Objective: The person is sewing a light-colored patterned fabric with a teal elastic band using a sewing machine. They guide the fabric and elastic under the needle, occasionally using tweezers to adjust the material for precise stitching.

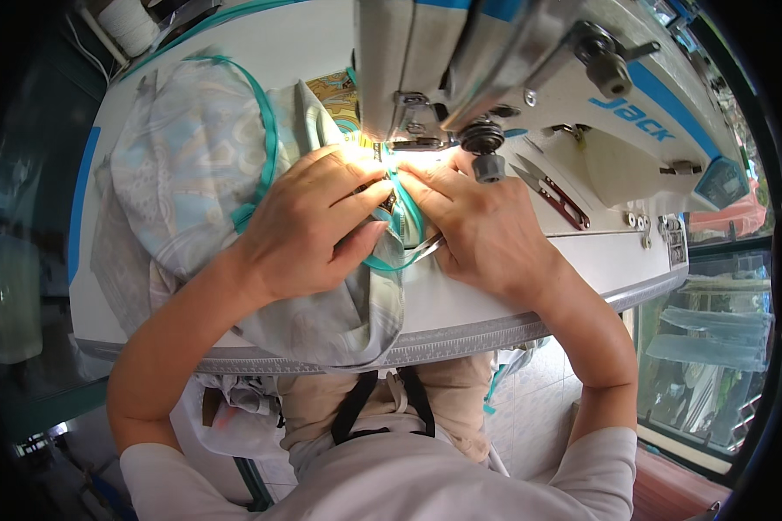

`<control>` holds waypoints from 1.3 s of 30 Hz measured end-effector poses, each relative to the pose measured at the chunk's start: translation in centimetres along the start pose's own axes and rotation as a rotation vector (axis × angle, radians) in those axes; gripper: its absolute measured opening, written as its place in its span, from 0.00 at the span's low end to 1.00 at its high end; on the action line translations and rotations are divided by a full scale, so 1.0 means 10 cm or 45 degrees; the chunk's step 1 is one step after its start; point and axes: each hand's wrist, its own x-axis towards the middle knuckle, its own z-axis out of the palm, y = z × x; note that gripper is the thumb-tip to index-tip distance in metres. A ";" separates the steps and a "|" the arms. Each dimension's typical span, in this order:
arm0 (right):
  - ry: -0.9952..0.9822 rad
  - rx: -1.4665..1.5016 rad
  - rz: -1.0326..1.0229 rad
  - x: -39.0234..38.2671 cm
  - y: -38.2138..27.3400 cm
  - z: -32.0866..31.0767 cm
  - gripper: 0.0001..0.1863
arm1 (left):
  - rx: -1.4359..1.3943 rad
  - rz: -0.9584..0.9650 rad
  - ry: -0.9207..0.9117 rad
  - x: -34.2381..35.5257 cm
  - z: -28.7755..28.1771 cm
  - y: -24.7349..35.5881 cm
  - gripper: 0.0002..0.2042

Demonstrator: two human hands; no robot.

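Under the lit head of a sewing machine (426, 78), both my hands work at a pale patterned fabric (195, 165) edged with teal tape (407, 201). My left hand (295, 221) lies over the fabric left of the needle, fingers pressed together on its edge and thumb bent in. From the other side, my right hand (491, 221) pinches the teal tape close to the presser foot; its fingertips are partly lost in the glare. A thin, shiny greyish strip (427, 248) shows beside that hand's palm; I cannot tell what it is.
Thread snips (554, 198) with dark red handles lie on the machine bed right of my right hand. A printed ruler strip (460, 340) runs along the table's front edge. A white thread cone (129, 28) stands at the back left. Fabric spills across the left tabletop.
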 end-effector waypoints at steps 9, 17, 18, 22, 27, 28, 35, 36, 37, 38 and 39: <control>0.197 0.257 -0.143 -0.18 0.13 -0.01 0.23 | -0.067 0.136 -0.111 -0.01 -0.18 0.15 0.23; 0.305 0.110 -0.282 -0.16 0.05 0.14 0.17 | -0.003 0.048 -0.256 -0.10 -0.17 0.22 0.29; 0.328 0.092 -0.278 -0.15 0.04 0.14 0.16 | -0.008 0.033 -0.255 -0.10 -0.17 0.23 0.29; 0.440 0.050 -0.256 -0.14 0.04 0.13 0.13 | -0.013 -0.045 -0.228 -0.11 -0.18 0.26 0.30; 0.456 0.066 -0.263 -0.10 0.02 0.15 0.12 | 0.028 -0.087 -0.172 -0.07 -0.23 0.24 0.31; 0.445 0.065 -0.267 -0.11 0.02 0.15 0.13 | -0.011 -0.109 -0.182 -0.08 -0.26 0.20 0.31; 0.259 0.092 -0.266 -0.17 0.09 0.10 0.15 | 0.059 -0.162 -0.113 0.11 -0.19 -0.08 0.15; 0.252 0.088 -0.263 -0.17 0.10 0.07 0.15 | 0.030 -0.123 -0.126 0.14 -0.20 -0.09 0.12; 0.242 0.083 -0.254 -0.19 0.11 0.06 0.15 | -0.006 -0.082 -0.141 0.17 -0.18 -0.09 0.10; 0.239 0.087 -0.251 -0.20 0.12 0.06 0.15 | -0.053 -0.088 -0.143 0.18 -0.14 -0.01 0.10; 0.235 0.090 -0.249 -0.20 0.13 0.06 0.15 | -0.100 -0.094 -0.146 0.17 -0.10 0.14 0.10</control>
